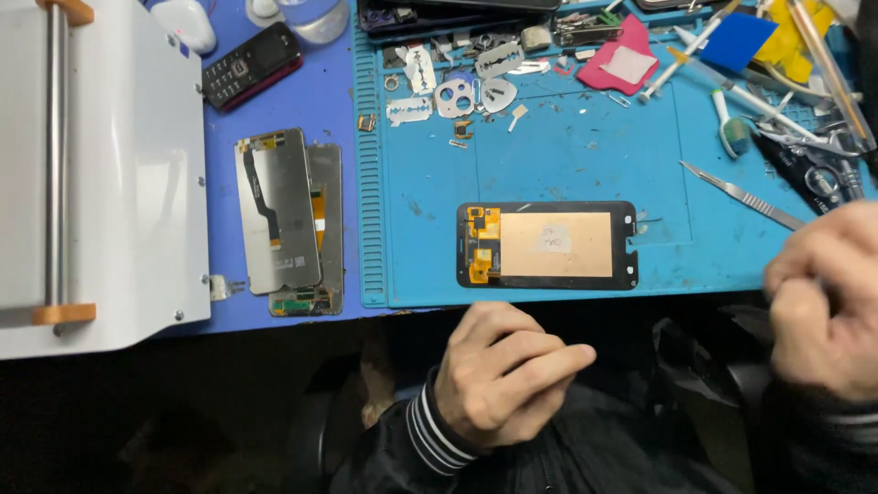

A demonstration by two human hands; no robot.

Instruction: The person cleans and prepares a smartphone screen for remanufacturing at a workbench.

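Observation:
A phone screen panel (547, 245) lies face down near the front edge of the blue work mat (585, 146), its copper-coloured back and orange flex parts showing. My left hand (503, 370) rests below the table edge, just in front of the panel, fingers curled and holding nothing. My right hand (823, 297) is at the right edge of the view, also below the mat's front edge, fingers closed in a loose fist; nothing shows in it. A metal scalpel-like tool (741, 194) lies on the mat just above my right hand.
Two more screen panels (288, 220) lie stacked left of the mat. A white machine (101, 165) fills the left side. A small dark keypad phone (251, 64) sits at the back. Razor blades, metal plates (457, 91), tweezers, a toothbrush (727, 128) and a red cloth (622, 64) crowd the mat's far part.

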